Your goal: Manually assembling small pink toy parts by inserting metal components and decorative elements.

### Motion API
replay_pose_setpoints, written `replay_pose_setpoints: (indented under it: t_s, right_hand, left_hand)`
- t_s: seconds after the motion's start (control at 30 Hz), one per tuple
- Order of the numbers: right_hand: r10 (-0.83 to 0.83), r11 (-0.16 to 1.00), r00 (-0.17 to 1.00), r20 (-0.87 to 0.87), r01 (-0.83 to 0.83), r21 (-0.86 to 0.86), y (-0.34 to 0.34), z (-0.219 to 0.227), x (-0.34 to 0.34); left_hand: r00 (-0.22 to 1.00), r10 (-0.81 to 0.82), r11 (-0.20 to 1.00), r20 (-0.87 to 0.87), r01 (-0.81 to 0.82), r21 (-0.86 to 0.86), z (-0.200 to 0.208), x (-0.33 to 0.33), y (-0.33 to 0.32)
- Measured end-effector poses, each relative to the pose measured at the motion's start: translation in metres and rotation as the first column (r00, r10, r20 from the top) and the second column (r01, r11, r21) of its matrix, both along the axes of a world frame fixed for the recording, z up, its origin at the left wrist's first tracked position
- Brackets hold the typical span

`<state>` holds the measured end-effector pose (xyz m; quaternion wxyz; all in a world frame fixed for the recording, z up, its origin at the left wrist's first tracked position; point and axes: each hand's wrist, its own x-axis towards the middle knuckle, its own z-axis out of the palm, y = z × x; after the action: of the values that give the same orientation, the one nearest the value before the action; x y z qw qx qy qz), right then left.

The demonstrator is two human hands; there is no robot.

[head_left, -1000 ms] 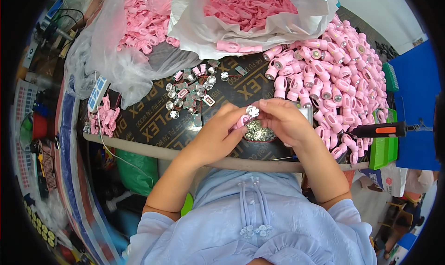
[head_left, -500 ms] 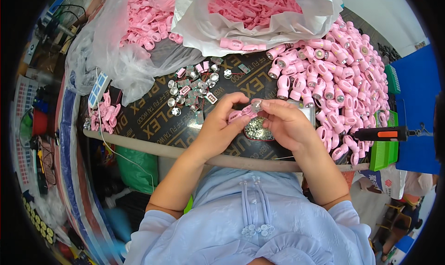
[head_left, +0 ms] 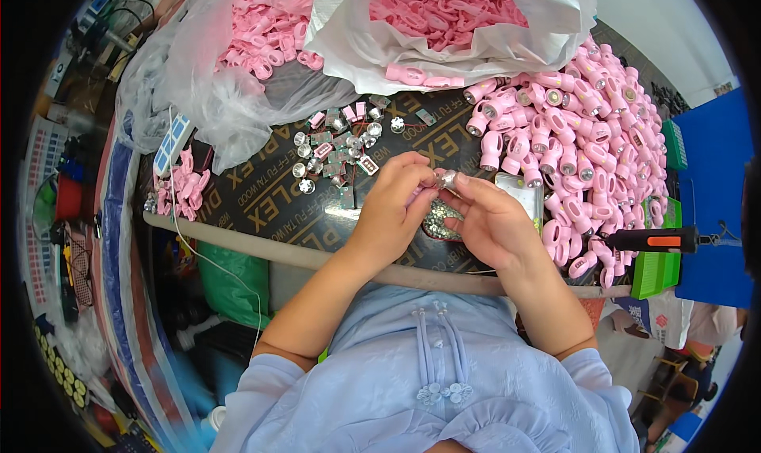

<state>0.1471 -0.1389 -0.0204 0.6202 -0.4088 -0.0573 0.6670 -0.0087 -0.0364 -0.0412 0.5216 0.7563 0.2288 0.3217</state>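
Observation:
My left hand point(head_left: 394, 209) is closed around a pink plastic torch shell point(head_left: 414, 193), which its fingers mostly cover. My right hand point(head_left: 493, 221) pinches a silver reflector cup point(head_left: 448, 179) between thumb and fingers, right beside the shell. Whether the cup sits inside the shell cannot be made out. Below both hands, a round tin of small metal screws point(head_left: 438, 218) shows in part. Left of my hands lie several circuit boards with silver reflectors point(head_left: 341, 150) in a loose cluster on the dark table point(head_left: 297, 215).
Pink torches point(head_left: 583, 128) are heaped at the right. Pink shells fill a white sack point(head_left: 333, 45) and a clear bag point(head_left: 190, 80) at the back. A black and orange electric screwdriver point(head_left: 654, 240) hangs at the right, near a green basket point(head_left: 658, 263). Pink pieces point(head_left: 182, 187) lie at the left.
My hands have drawn together and turned the pieces, so the pink shell is now mostly hidden and the silver cup shows more. The whole view has shifted slightly.

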Motion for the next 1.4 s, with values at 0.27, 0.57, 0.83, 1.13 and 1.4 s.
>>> replay_pose_setpoints:
  t_s: [0.27,0.57,0.83,1.13,1.4]
  right_hand:
    - [-0.197,0.968,0.878,0.436,0.105,0.227,0.004,-0.005,0.004]
    - [-0.207,0.976,0.569,0.796,0.064,0.208,0.007,-0.006,-0.01]
    - [-0.384,0.92,-0.056,0.922,-0.111,0.376,0.01,-0.002,-0.012]
    - [-0.335,0.931,0.377,0.863,-0.009,0.365,0.007,-0.002,-0.007]
    - [-0.193,0.972,0.704,0.683,0.041,0.233,0.006,0.012,-0.005]
  left_hand:
    - [0.998,-0.034,0.998,-0.045,0.031,-0.061,0.015,-0.004,0.0]
    - [0.997,-0.002,0.996,-0.081,-0.005,-0.091,0.018,-0.005,-0.004]
    - [0.999,-0.007,0.997,-0.047,0.004,-0.083,0.015,-0.005,-0.003]
    - [1.0,0.006,0.966,0.015,-0.002,-0.26,0.02,-0.006,-0.007]
    - [0.996,-0.053,0.998,-0.074,0.05,-0.041,0.025,-0.006,-0.005]
